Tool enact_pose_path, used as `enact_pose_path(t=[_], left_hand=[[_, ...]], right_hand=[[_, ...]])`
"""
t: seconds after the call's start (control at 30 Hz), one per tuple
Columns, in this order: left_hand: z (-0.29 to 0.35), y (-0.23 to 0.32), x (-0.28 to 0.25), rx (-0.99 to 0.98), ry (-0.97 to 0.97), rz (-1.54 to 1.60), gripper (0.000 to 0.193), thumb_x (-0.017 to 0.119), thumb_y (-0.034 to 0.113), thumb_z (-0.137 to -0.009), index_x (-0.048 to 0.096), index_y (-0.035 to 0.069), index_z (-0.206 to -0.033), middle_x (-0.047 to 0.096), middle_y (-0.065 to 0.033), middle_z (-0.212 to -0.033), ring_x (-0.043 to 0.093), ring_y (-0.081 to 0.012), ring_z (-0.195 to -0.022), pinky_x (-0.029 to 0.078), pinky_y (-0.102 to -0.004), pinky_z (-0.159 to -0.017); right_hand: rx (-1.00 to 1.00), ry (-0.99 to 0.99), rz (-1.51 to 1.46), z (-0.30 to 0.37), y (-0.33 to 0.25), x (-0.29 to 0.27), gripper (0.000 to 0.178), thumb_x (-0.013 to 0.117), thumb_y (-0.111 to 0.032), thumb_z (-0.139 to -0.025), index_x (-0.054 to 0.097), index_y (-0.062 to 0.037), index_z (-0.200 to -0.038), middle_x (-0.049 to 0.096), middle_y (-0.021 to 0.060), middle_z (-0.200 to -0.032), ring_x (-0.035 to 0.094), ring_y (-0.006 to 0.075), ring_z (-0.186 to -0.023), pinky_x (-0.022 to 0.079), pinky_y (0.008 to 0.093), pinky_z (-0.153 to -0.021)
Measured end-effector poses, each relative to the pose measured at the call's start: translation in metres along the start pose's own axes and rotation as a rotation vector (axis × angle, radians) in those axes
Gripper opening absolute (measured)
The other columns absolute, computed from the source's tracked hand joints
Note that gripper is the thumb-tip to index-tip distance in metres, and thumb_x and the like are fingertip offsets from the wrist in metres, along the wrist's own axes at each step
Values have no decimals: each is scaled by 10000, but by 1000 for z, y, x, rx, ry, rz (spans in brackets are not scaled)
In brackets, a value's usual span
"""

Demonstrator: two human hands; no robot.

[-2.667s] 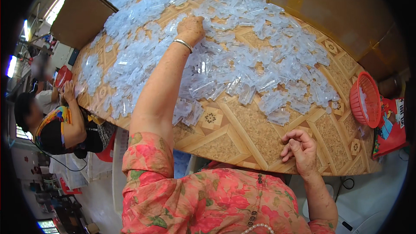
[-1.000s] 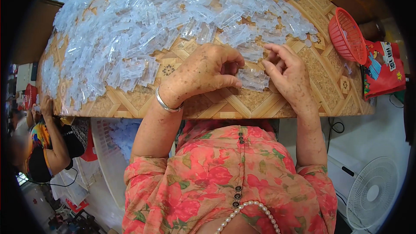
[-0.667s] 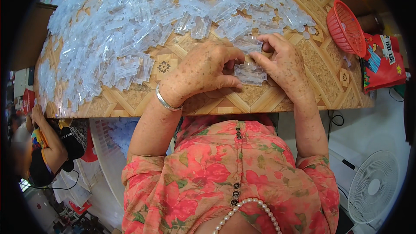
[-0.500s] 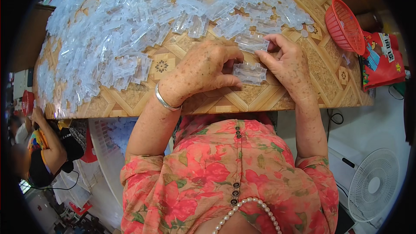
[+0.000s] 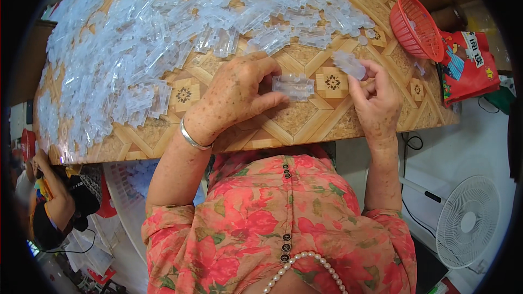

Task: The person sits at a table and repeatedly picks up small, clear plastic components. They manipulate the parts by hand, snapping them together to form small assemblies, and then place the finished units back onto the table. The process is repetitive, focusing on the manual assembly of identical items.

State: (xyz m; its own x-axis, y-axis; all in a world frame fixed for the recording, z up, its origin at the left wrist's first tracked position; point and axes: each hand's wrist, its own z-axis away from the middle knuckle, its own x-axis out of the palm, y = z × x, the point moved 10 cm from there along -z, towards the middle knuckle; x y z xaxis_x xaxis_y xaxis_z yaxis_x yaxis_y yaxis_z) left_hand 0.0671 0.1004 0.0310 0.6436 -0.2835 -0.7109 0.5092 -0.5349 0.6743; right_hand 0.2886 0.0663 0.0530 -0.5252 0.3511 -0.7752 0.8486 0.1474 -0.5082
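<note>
My left hand (image 5: 231, 88), with a silver bangle at the wrist, is closed at the near part of the table. Between its thumb and fingers is the left end of a clear plastic piece (image 5: 295, 87), ribbed and roughly rectangular, low over the tabletop. Further right, my right hand (image 5: 378, 98) pinches a second clear piece (image 5: 348, 64) by its near end, with thumb and index finger. That one tilts up and is slightly blurred. Beyond both hands spreads a big heap of similar clear pieces (image 5: 163, 27).
The wood-patterned table (image 5: 261, 140) has its near edge at my body. A red plastic basket (image 5: 417, 27) and a red printed bag (image 5: 469, 68) are at the right. A white fan (image 5: 467, 222) stands lower right. Another person's arm (image 5: 57, 190) shows at far left.
My right hand has moved right, carrying its clear piece away from the left hand's piece and tilting it. The whole view has shifted a little. The left hand stays by its piece.
</note>
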Motion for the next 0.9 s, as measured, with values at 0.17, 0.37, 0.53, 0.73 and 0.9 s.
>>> enact_pose_path(t=[0.17,0.37,0.53,0.73,0.9], left_hand=[[1,-6,-6,-12,115,66,303,836,170,-790,670,13,-990,644,-79,-748,633,-184,-627,503,-303,-581],[2,-18,-6,-94,143,133,309,819,129,-833,632,-5,-1039,656,-74,-736,659,-145,-649,516,-274,-597],[4,-27,-9,-182,194,246,342,810,126,-864,598,0,-1100,679,-66,-783,692,-114,-723,534,-255,-614],[6,-23,-24,-162,353,298,363,807,99,-870,579,-8,-1131,709,-69,-889,706,-89,-781,553,-224,-636],[7,-35,-10,-240,339,511,420,768,28,-882,519,3,-1220,715,-70,-1001,707,-99,-818,567,-220,-696]], right_hand=[[-110,-239,86,12,-18,18,473,817,-133,-755,637,-92,-1190,661,71,-1034,694,219,-862,559,368,-724],[-188,-283,54,-5,-32,27,681,849,-234,-707,584,-75,-1313,576,129,-1320,610,329,-1161,525,432,-949],[-273,-335,120,-8,-40,39,756,854,-255,-708,552,-31,-1364,568,158,-1339,595,362,-1184,509,441,-984],[-93,-301,-53,-12,-28,42,760,858,-211,-709,551,-20,-1377,576,146,-1322,624,299,-1130,533,402,-940],[-59,-111,-608,-14,-53,36,753,853,-120,-714,543,-24,-1394,561,141,-1327,621,240,-1114,545,341,-924]])
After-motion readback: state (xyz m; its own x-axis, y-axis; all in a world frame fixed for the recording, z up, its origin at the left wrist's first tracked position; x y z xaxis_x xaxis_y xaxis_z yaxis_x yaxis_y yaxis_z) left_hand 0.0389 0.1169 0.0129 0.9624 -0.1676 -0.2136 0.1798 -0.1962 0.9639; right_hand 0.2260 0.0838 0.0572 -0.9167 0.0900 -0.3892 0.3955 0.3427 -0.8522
